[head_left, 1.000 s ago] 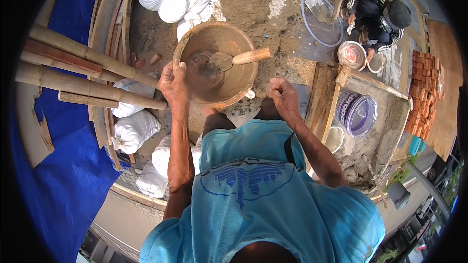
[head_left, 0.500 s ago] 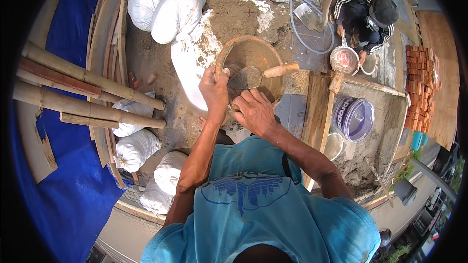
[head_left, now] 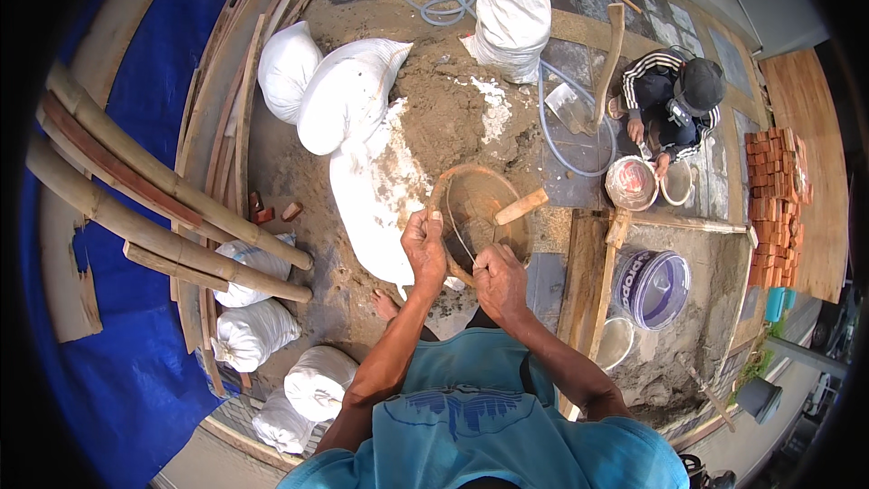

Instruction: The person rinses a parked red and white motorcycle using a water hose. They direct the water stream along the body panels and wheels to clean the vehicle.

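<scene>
A round mud-coated bucket [head_left: 520, 188] stands in front of me, and a trowel's wooden handle [head_left: 521, 206] sticks up out of it toward the right. The thumb of my left hand [head_left: 424, 246] presses on the bucket's left rim, its fingers curled round the outside. A thin curved strand [head_left: 454, 226], like a cord or a wire handle, crosses the bucket's mouth toward my right hand. My right hand [head_left: 500, 277] is a fist at the near rim, apparently closed on that strand. The trowel's blade is hard to make out in the bucket.
White sacks [head_left: 348, 91] and a mound of sand [head_left: 444, 118] lie beyond the bucket. Bamboo poles [head_left: 181, 195] jut in from the left. On the right are a wooden-edged mortar bed [head_left: 701, 263], a purple-white pail [head_left: 656, 290], stacked bricks [head_left: 774, 208] and a crouching co-worker [head_left: 665, 104] handling a pan.
The view has tilted up, so the scene sits lower and more hose shows at the back. My right hand has closed into a fist. The co-worker's pan now sits beside a second container.
</scene>
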A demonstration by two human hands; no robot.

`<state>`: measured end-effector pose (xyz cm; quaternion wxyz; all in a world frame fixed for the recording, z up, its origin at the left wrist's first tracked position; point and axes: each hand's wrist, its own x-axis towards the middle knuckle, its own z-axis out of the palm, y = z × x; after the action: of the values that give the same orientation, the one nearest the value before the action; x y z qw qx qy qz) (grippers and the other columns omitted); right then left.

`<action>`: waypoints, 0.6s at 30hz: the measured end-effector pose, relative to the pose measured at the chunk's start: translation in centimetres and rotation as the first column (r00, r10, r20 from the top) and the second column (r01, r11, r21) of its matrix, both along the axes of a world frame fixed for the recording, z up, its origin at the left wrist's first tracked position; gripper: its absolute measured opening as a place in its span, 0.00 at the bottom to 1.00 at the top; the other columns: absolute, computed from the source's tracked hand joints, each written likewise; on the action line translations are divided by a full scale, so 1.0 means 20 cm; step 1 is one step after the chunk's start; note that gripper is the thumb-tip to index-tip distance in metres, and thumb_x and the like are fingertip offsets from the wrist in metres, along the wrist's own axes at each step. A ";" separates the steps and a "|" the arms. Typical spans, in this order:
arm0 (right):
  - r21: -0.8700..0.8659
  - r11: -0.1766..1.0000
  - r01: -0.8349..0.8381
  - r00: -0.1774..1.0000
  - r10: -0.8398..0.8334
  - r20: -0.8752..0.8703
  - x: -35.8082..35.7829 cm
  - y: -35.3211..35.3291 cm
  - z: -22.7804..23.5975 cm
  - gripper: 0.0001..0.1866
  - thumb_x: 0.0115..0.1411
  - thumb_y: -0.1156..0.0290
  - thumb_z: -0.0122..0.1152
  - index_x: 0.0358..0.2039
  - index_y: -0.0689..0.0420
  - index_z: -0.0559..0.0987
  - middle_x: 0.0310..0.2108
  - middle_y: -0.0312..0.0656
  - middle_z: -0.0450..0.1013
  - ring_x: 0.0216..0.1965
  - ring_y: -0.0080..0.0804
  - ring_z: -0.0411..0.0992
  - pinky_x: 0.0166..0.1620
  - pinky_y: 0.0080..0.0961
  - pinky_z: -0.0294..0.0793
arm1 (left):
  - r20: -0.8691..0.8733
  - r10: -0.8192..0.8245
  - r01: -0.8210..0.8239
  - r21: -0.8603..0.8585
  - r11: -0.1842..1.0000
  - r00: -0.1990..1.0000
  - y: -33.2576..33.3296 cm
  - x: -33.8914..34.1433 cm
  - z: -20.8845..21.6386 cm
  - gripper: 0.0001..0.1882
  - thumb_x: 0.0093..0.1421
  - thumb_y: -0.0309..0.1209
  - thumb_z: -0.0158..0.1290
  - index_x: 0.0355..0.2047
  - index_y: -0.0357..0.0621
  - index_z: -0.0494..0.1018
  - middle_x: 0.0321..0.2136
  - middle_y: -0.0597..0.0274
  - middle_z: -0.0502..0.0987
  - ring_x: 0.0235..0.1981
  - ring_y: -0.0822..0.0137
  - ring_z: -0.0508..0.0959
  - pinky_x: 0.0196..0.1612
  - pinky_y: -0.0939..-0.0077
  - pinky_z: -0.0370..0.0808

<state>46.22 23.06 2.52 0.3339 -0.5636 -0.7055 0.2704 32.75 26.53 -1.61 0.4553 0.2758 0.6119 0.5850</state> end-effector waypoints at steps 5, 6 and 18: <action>-0.471 0.878 0.086 0.890 -0.280 -0.359 0.23 0.18 0.07 0.07 0.58 0.74 0.54 0.24 0.62 0.73 0.20 0.27 0.63 0.23 0.16 0.59 0.27 0.18 0.61 | 0.035 -0.119 0.121 -0.047 0.992 0.992 0.00 0.00 -0.24 0.10 0.66 0.30 0.50 0.40 0.35 0.74 0.28 0.67 0.74 0.29 0.78 0.69 0.33 0.80 0.68; -0.429 0.898 0.097 0.908 -0.256 -0.331 0.27 0.21 0.06 0.08 0.59 0.73 0.54 0.25 0.62 0.74 0.20 0.27 0.64 0.23 0.16 0.60 0.28 0.18 0.61 | -0.042 -0.216 0.213 -0.053 0.976 0.976 0.01 0.02 -0.25 0.11 0.66 0.31 0.50 0.42 0.35 0.73 0.29 0.67 0.74 0.30 0.77 0.70 0.34 0.81 0.69; -0.292 0.869 0.400 0.899 -0.309 0.311 0.87 0.13 -0.68 0.10 0.56 0.66 0.52 0.30 0.56 0.81 0.29 0.49 0.77 0.32 0.49 0.76 0.37 0.40 0.74 | 0.046 -0.496 0.459 -0.463 0.759 0.867 -0.65 -0.57 -0.56 0.23 0.63 0.38 0.53 0.54 0.34 0.68 0.29 0.58 0.76 0.27 0.70 0.77 0.31 0.77 0.77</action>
<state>63.60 25.64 -11.10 0.1797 -0.7643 -0.5665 0.2502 21.32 13.62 -12.76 0.6166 0.3297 0.6592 0.2767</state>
